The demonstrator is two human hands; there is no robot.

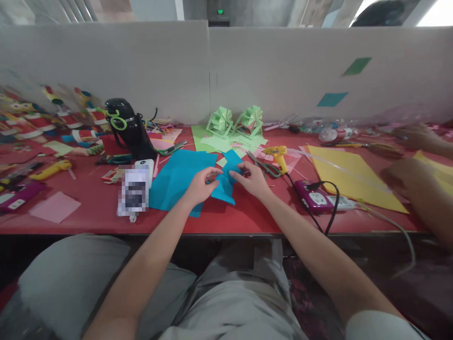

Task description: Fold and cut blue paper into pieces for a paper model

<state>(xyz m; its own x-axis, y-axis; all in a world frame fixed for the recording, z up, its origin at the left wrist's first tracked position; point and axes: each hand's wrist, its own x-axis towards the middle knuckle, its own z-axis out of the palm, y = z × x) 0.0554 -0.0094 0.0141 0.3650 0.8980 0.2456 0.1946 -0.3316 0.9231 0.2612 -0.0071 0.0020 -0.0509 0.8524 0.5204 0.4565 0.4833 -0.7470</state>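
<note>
A folded strip of blue paper [226, 185] is held between my two hands just above the red table. My left hand [202, 185] has its curled fingers at the strip's left edge. At the upper right edge, my right hand [254, 180] pinches the paper between thumb and fingers. Larger blue sheets [173, 177] lie flat beneath and to the left of my left hand. Scissors [265, 166] with greenish handles rest just beyond my right hand, beside a yellow glue gun [278, 156].
Two green paper ornaments [221, 120] stand on green sheets by the partition. A phone [134, 191] and black bottle [125, 125] are at left. To the right lie a purple power strip [313, 197], its cables and yellow sheets [348, 172]. Another person's hand [414, 137] reaches in at far right.
</note>
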